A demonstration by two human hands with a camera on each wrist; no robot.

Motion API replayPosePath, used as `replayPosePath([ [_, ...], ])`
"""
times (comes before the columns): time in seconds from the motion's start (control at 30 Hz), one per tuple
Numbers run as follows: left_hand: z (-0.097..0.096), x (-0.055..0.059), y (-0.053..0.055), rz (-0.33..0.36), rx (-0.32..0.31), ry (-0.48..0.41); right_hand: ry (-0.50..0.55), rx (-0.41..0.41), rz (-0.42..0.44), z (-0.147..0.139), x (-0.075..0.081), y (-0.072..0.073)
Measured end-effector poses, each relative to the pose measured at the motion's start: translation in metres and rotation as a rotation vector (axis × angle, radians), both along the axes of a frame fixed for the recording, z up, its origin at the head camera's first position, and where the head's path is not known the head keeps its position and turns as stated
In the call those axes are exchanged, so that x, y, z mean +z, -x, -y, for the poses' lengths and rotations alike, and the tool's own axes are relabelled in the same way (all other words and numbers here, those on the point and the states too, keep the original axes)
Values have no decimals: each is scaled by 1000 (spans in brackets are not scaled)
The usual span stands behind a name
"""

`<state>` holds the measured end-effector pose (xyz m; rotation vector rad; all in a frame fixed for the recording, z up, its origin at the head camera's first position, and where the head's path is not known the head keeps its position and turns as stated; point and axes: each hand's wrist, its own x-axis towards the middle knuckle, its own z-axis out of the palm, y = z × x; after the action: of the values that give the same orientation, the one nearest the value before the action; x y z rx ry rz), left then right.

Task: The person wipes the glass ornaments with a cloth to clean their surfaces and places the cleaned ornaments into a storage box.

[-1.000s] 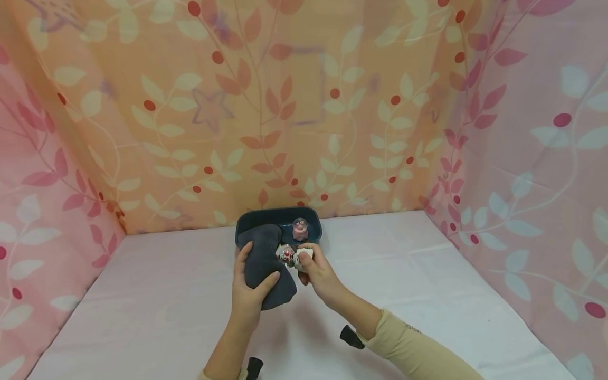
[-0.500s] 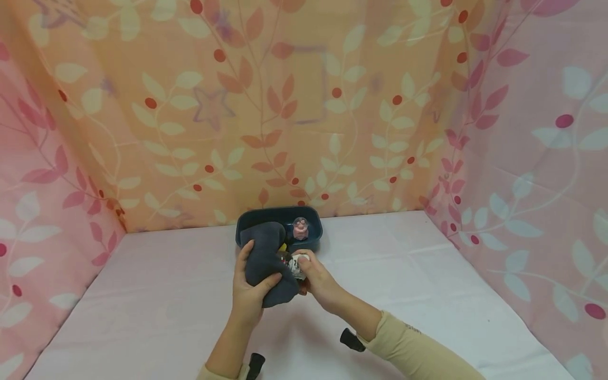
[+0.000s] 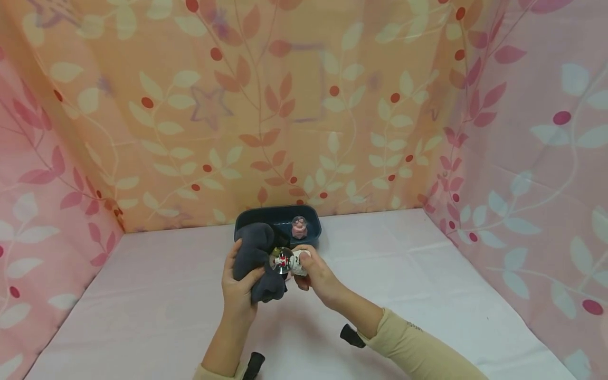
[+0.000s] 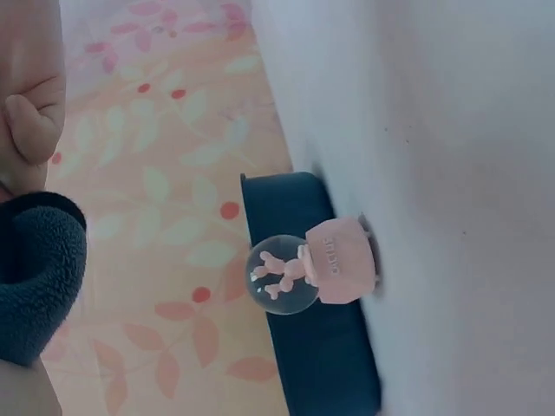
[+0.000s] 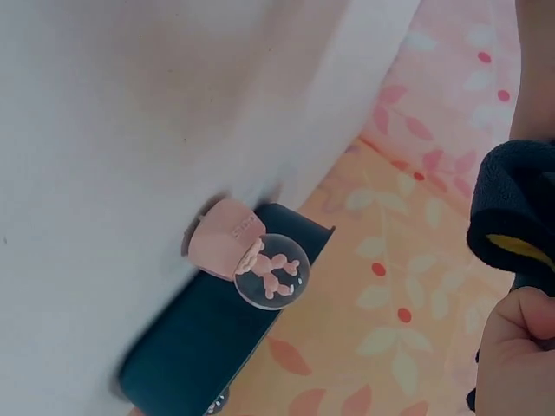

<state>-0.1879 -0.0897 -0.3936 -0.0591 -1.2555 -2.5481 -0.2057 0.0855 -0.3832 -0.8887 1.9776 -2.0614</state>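
Grey fleece cloth fills the left hand, whose fingers and thumb curl round it as its grip, bunching the cloth just in front of the dark blue tray; the upper end of the cloth lies over the tray's left part; the right hand holds a small snow globe by its white base, fingers pinched on it, with the glass ball turned toward the cloth and touching it or just beside it, I cannot tell which; inside the ball a red and white figure shows; both hands are raised a little above the bench, which is draped in a pale pink sheet; in the tray stands a second globe, the pink snow globe, upright on its pink base toward the tray's right side, with a pink figure inside the clear ball; the left wrist view shows it apart from the cloth; the tray sits against the back wall, where a leaf-patterned curtain in orange and pink hangs round three sides; a beige sleeve covers the right forearm.
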Motion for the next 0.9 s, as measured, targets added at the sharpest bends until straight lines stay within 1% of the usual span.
replayPosePath([
  [0.1,3,1,0,9,-38,13,-4,-10,-13,-1,0,1],
  [0.2,7,3,-1,-17,-78,30,-13,-25,-35,-2,0,2],
  [0.27,11,4,-3,-41,-94,42,-20,-37,-54,-3,0,2],
  [0.4,15,5,-6,-86,-106,61,-45,-75,-85,-5,2,3],
  [0.5,15,6,-7,-117,-107,70,-47,-81,-98,-7,2,3],
  [0.6,15,6,-8,-127,-105,79,-33,-73,-121,-7,3,3],
  [0.7,14,5,-10,-127,-104,100,-19,-73,-163,-8,3,3],
  [0.8,12,4,-11,-156,-122,139,-17,-74,-189,-8,2,4],
  [0.9,10,3,-12,-207,-159,187,-40,-66,-197,-8,2,3],
])
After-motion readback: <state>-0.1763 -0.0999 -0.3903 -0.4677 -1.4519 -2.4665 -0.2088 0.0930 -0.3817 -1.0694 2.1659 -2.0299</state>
